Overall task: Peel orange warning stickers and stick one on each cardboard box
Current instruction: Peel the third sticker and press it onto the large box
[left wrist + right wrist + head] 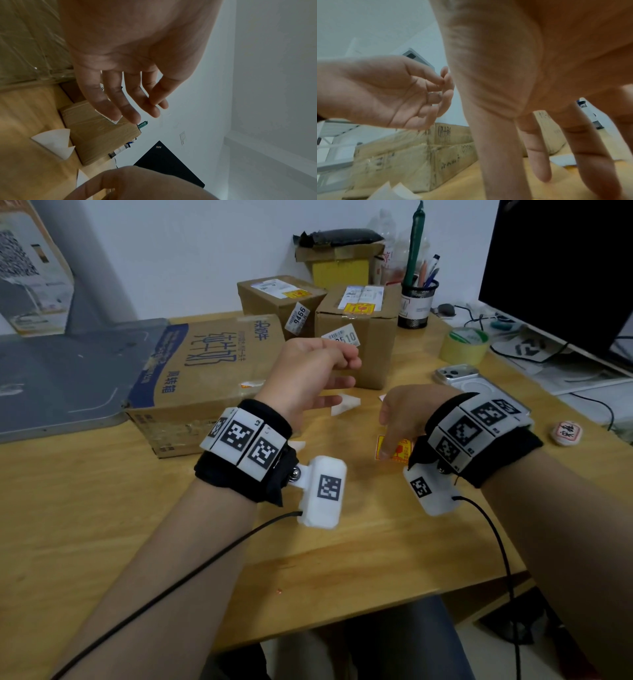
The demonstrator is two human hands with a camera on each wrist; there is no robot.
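The right hand (pixel 402 419) hangs over the wooden table (pixel 342 559) with fingers extended downward. One fingertip (pixel 384 453) presses on the orange warning sticker (pixel 394 449), which lies flat on the table directly beneath the hand. The fingers are straight and nothing is pinched.

The left hand (pixel 308 374) is raised above the table, well apart from the sticker. Its thumb meets its fingertips in a loose, narrow pose, and whether anything is held there cannot be told.

Three cardboard boxes stand behind the hands:
- large flat box (pixel 205 378) on the left
- small box (pixel 359 337) just beyond the left hand, orange label on top
- rear box (pixel 277 299), likewise labelled

White backing scraps (pixel 344 404) lie between the hands.
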